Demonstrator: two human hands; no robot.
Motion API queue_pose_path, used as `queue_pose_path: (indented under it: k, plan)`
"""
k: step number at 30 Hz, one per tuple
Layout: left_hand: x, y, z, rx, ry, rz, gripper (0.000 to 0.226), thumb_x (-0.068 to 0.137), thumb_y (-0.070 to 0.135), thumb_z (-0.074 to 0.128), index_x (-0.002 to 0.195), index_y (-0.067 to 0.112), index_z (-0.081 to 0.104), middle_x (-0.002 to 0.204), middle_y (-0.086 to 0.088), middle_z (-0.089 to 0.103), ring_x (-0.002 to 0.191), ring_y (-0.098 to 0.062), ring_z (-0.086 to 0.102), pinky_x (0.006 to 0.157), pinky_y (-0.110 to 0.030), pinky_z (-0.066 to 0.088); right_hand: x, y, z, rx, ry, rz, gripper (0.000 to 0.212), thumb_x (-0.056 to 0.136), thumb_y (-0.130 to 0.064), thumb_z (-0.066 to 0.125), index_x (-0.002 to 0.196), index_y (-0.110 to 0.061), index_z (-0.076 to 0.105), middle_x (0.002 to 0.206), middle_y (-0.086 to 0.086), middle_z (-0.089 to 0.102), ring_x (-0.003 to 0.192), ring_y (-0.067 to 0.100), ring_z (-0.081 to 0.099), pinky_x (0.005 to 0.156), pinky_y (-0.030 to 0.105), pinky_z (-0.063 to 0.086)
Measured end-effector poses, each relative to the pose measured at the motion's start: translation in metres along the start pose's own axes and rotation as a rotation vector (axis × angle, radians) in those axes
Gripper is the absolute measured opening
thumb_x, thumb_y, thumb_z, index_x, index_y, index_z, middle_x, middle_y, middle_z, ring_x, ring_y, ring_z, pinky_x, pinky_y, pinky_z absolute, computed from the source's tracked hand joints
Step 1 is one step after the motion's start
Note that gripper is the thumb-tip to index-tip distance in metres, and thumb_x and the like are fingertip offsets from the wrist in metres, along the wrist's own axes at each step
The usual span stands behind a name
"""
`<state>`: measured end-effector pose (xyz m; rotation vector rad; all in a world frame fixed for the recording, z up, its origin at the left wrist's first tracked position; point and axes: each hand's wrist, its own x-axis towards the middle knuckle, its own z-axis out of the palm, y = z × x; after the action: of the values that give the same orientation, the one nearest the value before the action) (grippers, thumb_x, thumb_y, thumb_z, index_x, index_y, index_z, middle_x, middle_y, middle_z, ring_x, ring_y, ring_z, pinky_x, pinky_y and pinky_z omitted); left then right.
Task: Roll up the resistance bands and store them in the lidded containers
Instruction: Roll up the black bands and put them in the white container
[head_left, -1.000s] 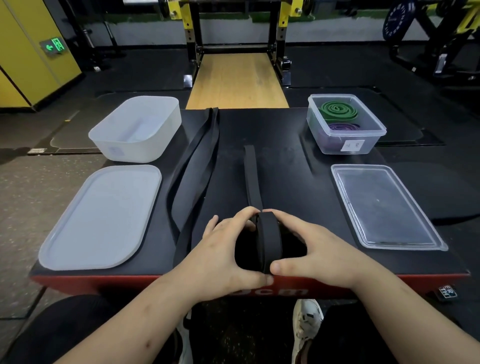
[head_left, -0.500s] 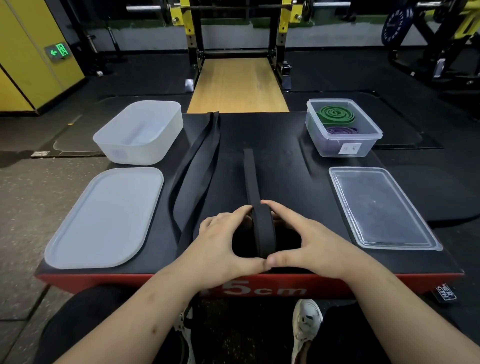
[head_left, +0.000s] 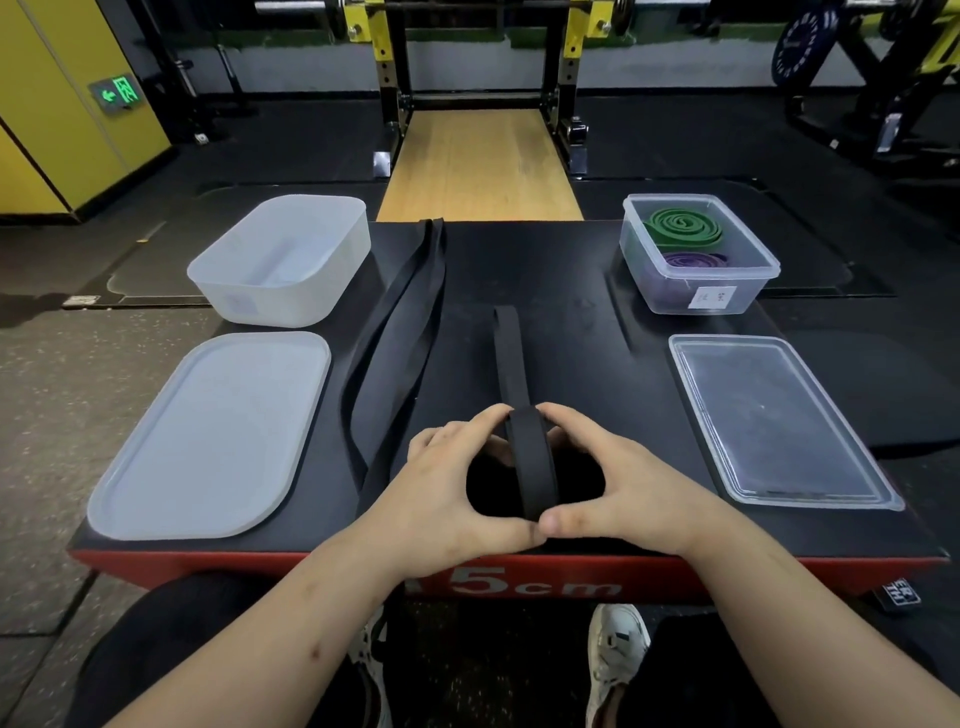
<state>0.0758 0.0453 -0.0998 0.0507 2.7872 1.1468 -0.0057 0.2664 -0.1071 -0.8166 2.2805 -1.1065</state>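
Note:
A black resistance band (head_left: 532, 462) stands partly rolled near the front of the black platform (head_left: 571, 291), its free tail running straight away from me. My left hand (head_left: 447, 493) grips the roll from the left and my right hand (head_left: 618, 488) grips it from the right, thumbs meeting at the near side. A second, wider black band (head_left: 395, 332) lies unrolled to the left. The clear container (head_left: 696, 254) at the back right holds a rolled green band (head_left: 683, 226) and a rolled purple band (head_left: 696, 260). A white container (head_left: 280, 260) stands open at the back left.
The white lid (head_left: 208, 436) lies flat at the front left and the clear lid (head_left: 774, 421) at the front right. Beyond the platform are a wooden lifting platform (head_left: 478, 166), a yellow-and-black rack and dark gym flooring. My knees and shoes show below the red front edge.
The roll has advanced slightly away from me along the tail, which now looks shorter. Both hands keep their hold on it, fingers shifted further over the top.

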Motion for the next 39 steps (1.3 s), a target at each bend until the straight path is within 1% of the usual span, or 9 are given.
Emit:
queue_pose_path:
  k: [5,10,14,18,23,28,32,36,39]
  plan:
    - [0.0026,0.0031,0.0011,0.002,0.001,-0.003,0.096,0.067,0.066,0.077,0.143,0.063,0.017,0.121,0.04,0.037,0.138,-0.007,0.02,0.103,-0.03,0.029,-0.0034,-0.0004,-0.0034,0.01,-0.016,-0.055,0.1,0.066,-0.069,0.084,0.146,-0.069,0.024,0.149,-0.035,0.038,0.143,-0.008,0.035,0.121,0.036,0.034]
    - [0.0042,0.0042,-0.0012,-0.026,-0.001,0.016,0.083,0.071,0.065,0.078,0.131,0.076,0.02,0.131,0.034,0.037,0.137,-0.009,0.022,0.104,-0.035,0.031,-0.0008,-0.001,-0.0044,0.022,0.02,-0.049,0.092,0.07,-0.066,0.082,0.146,-0.066,0.031,0.142,-0.026,0.054,0.137,-0.005,0.046,0.119,0.04,0.038]
    - [0.0019,0.0044,-0.0014,-0.043,0.0,0.007,0.102,0.066,0.06,0.083,0.14,0.072,0.014,0.137,0.031,0.036,0.139,-0.01,0.02,0.105,-0.036,0.029,0.0031,-0.0013,-0.0035,0.046,0.039,-0.029,0.088,0.071,-0.064,0.08,0.147,-0.057,0.036,0.134,-0.025,0.062,0.131,-0.004,0.053,0.116,0.038,0.042]
    - [0.0022,0.0079,-0.0023,-0.026,0.013,0.036,0.092,0.066,0.055,0.085,0.121,0.083,0.016,0.128,0.034,0.038,0.133,-0.011,0.025,0.103,-0.033,0.028,0.0003,0.0007,-0.0018,0.049,0.045,-0.05,0.087,0.072,-0.062,0.081,0.145,-0.062,0.036,0.141,-0.026,0.054,0.135,-0.003,0.049,0.116,0.038,0.042]
    - [0.0015,0.0044,-0.0002,-0.004,0.006,0.022,0.091,0.063,0.068,0.075,0.127,0.081,0.012,0.127,0.041,0.031,0.138,-0.008,0.02,0.104,-0.031,0.028,-0.0044,0.001,-0.0052,0.036,-0.033,-0.061,0.103,0.073,-0.051,0.091,0.15,-0.066,0.023,0.152,-0.026,0.044,0.144,-0.005,0.037,0.122,0.04,0.033]
    - [0.002,0.0036,0.0,-0.042,-0.028,0.036,0.094,0.066,0.065,0.08,0.124,0.085,0.009,0.137,0.036,0.031,0.142,-0.009,0.015,0.11,-0.036,0.028,-0.0042,-0.0008,-0.0054,0.032,0.025,-0.072,0.092,0.073,-0.048,0.088,0.146,-0.062,0.035,0.139,-0.02,0.057,0.134,0.0,0.051,0.114,0.037,0.041]
    - [0.0021,0.0039,0.0016,-0.054,0.001,0.029,0.109,0.066,0.059,0.084,0.143,0.073,0.008,0.142,0.03,0.032,0.143,-0.007,0.015,0.11,-0.035,0.026,-0.0028,-0.0015,-0.0049,0.049,0.048,-0.061,0.085,0.073,-0.057,0.081,0.145,-0.062,0.037,0.133,-0.025,0.059,0.131,-0.003,0.052,0.111,0.03,0.042]
    - [0.0011,0.0038,-0.0001,-0.051,0.005,0.037,0.095,0.062,0.065,0.079,0.129,0.081,0.014,0.133,0.036,0.035,0.139,-0.008,0.022,0.11,-0.037,0.032,-0.003,0.001,-0.0022,0.075,0.041,-0.063,0.085,0.072,-0.062,0.08,0.145,-0.061,0.037,0.137,-0.026,0.059,0.133,-0.002,0.051,0.114,0.034,0.041]
    - [0.0019,0.0027,0.0015,-0.044,0.03,0.035,0.092,0.061,0.07,0.076,0.13,0.079,0.015,0.132,0.037,0.036,0.138,-0.006,0.023,0.108,-0.034,0.032,-0.0046,0.0026,-0.0017,0.058,0.018,-0.091,0.098,0.068,-0.07,0.081,0.151,-0.061,0.03,0.15,-0.029,0.045,0.142,-0.006,0.04,0.117,0.032,0.036]
